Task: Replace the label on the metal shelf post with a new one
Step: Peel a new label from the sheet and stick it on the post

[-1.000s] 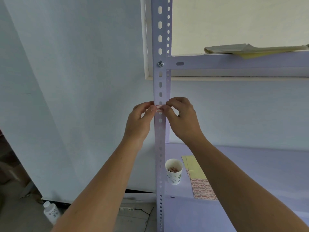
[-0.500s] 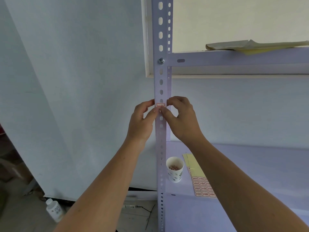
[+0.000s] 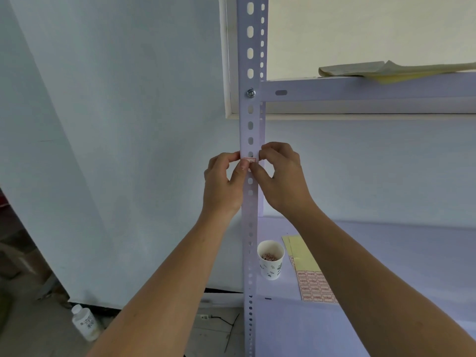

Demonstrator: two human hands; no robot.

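A small white label with a red border (image 3: 249,160) sits flat on the front of the perforated metal shelf post (image 3: 250,60). My left hand (image 3: 222,185) and my right hand (image 3: 283,181) flank the post at label height. Both thumb tips meet on the post's front at the label's lower edge. The curled index fingers reach the post's side edges, so each hand pinches the post. A sheet of red-bordered labels (image 3: 315,286) on yellow backing lies on the lower shelf (image 3: 401,253).
A paper cup (image 3: 270,260) holding small scraps stands on the lower shelf beside the post. Folded yellow papers (image 3: 391,70) lie on the upper shelf. A white plastic bottle (image 3: 85,322) and a cable lie on the floor at lower left. A white wall stands behind.
My thumbs covered the label a second ago; they have slid down slightly and the label now shows above them. Both hands stay at the post.
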